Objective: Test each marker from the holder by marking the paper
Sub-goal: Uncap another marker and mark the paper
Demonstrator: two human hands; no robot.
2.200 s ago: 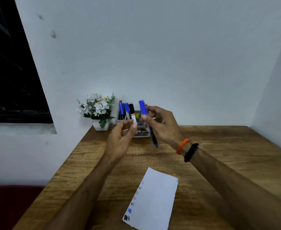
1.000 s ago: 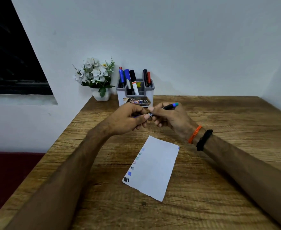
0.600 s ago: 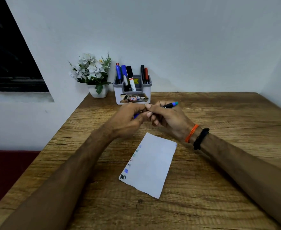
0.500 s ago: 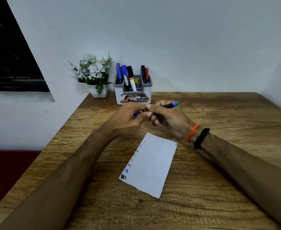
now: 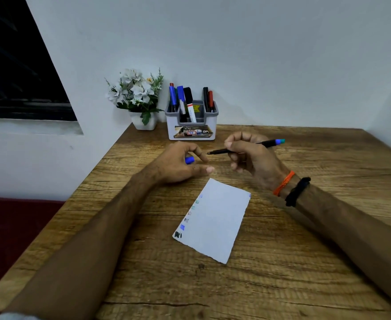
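Blue cap (image 5: 189, 160) in left hand (image 5: 180, 163), uncapped marker (image 5: 247, 147) in right hand (image 5: 249, 155) (holder (image 5: 191, 132) label unreadable).

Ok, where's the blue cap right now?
In the left hand, the blue cap sits above the paper, left of the marker held by the right hand.

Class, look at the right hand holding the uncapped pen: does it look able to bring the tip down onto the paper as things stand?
Probably yes. The right hand holds the pen just beyond the paper, with nothing between them.
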